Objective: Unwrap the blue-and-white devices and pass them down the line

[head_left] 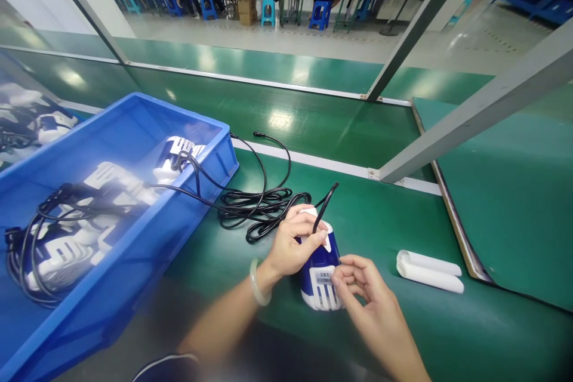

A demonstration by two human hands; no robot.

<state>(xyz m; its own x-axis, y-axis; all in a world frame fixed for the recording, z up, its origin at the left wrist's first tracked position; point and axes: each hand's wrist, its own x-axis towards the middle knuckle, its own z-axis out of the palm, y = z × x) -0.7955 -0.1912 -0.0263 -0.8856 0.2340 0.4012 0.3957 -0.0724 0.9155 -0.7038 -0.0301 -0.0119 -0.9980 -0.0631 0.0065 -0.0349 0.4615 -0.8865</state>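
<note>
l hand (290,246) has a round bangle (255,285) at the wrist. it's pale milky green, smooth & a bit shiny, one thick ring. a dk blue sleeve (172,370) pokes in at the bottom, w/ a thin white line along its edge. l forearm is bare btwn sleeve & bangle. r hand (369,289) & r forearm are bare too.
</note>
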